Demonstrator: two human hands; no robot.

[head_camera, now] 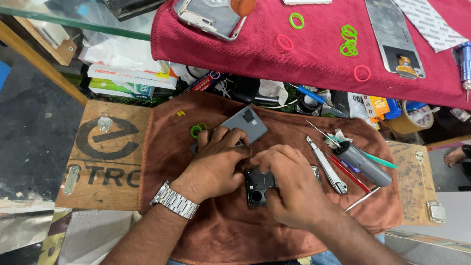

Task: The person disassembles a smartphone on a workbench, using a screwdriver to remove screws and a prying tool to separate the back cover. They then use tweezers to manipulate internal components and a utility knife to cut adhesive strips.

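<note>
From the head camera, your left hand (218,159) and right hand (289,184) both press, fingers curled, on a dark phone (257,189) at the middle of a brown cloth (235,230). The cloth covers a wooden board (105,157). Beyond the cloth lies a red towel (314,54); a cutter (327,172) sits right of the phone.

A wooden desk (105,162) with a dark printed emblem carries a brown cloth (235,230) spread over its middle. On the cloth lie a grey phone back cover (248,122), an opened black phone (258,189), a green rubber band (197,130), a utility knife (327,172), a grey electric screwdriver (365,164), a red-handled tool (349,172) and thin metal tweezers (321,131). Beyond it, a higher glass shelf (73,14) bears a red towel (304,54) with scattered green and pink bands and two phone panels.
</note>
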